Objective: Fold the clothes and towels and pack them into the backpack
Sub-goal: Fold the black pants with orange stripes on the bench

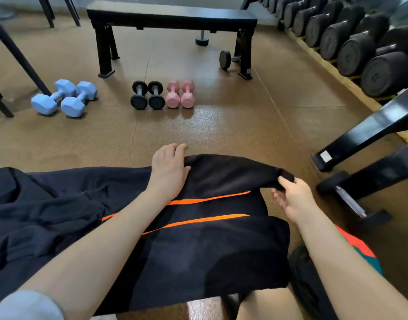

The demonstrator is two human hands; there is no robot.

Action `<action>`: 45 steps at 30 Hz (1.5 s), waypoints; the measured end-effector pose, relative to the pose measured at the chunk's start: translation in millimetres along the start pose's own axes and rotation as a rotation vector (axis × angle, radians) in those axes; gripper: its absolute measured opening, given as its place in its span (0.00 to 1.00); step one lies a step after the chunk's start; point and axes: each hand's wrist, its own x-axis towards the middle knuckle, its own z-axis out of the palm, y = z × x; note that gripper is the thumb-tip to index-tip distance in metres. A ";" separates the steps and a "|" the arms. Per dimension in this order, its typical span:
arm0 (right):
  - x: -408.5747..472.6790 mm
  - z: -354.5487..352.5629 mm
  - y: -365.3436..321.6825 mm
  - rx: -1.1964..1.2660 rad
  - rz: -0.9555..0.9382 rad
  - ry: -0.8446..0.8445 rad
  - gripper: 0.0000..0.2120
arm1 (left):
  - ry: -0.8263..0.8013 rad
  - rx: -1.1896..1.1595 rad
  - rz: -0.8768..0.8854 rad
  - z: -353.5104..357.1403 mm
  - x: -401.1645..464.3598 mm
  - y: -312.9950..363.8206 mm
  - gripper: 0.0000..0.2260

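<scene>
A: Head view. Where is the garment?
B: The dark garment [198, 239] with orange stripes [198, 221] lies spread across the lower middle, running off toward nine o'clock.
A: The hands?
B: The left hand [168, 169] rests flat on its far edge, fingers straight, gripping nothing. The right hand [293, 197], at about three o'clock of the cloth, pinches a lifted corner between thumb and fingers.
A: Anything else?
B: Toward twelve o'clock stand a black bench [170, 16], pink dumbbells [180, 94], small black dumbbells [147, 95] and blue dumbbells [64, 98]. A dumbbell rack [359, 42] fills two o'clock. At five o'clock lies an orange and teal item [359, 248]; I cannot tell what it is.
</scene>
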 end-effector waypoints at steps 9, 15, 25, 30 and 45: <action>-0.3 0.7 15.0 0.186 0.288 -0.131 0.03 | -0.046 0.172 0.436 6.6 -41.4 7.2 0.10; -4.4 -10.0 -9.3 0.262 0.060 -0.040 0.09 | 0.152 0.015 0.427 -24.5 -38.3 13.4 0.11; -44.4 43.4 6.0 -0.913 -0.771 -0.083 0.10 | -0.138 -0.169 0.177 -39.0 -65.2 -16.3 0.21; -64.5 133.9 20.1 -1.060 -1.014 -0.377 0.11 | -0.030 -0.024 -0.100 -56.5 -56.0 -80.4 0.18; -42.7 231.8 16.9 -1.524 -1.045 -0.210 0.09 | 0.043 0.157 -0.181 -61.2 -47.5 -210.7 0.10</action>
